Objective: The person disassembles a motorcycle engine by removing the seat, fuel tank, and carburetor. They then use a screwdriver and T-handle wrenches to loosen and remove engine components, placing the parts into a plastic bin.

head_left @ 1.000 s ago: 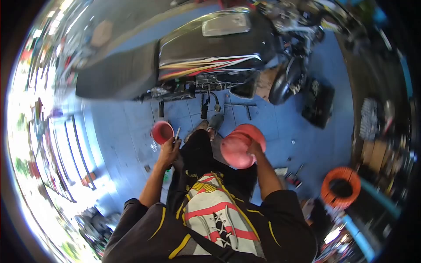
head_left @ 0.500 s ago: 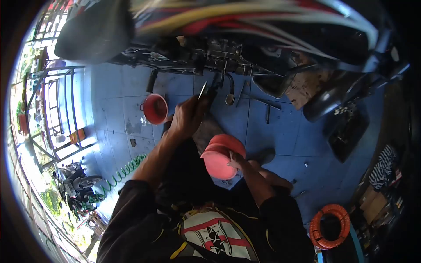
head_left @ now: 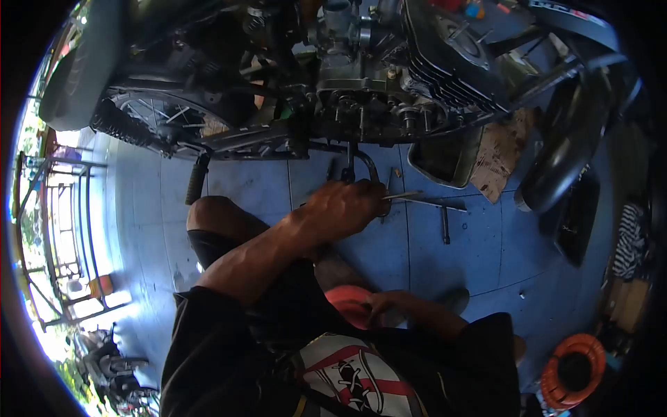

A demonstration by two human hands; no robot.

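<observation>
My left hand is closed round a thin metal tool; its slim shaft points right past my fingers, and its kind cannot be made out. The hand is over the floor, just below the motorcycle's opened engine, in front of the bent pedal lever. Low in the view, near my lap, my right hand grips the rim of a red plastic bowl. My left forearm and dark clothing hide part of that bowl.
A drain pan and stained cardboard lie under the engine. A T-handle wrench rests on the blue tiled floor. At the right are a black tray, striped cloth and coiled orange hose.
The view has tilted up, showing more of the engine. My left hand has moved right with the tool, which now points right. The held bowl sits lower in view; the other red container is no longer visible.
</observation>
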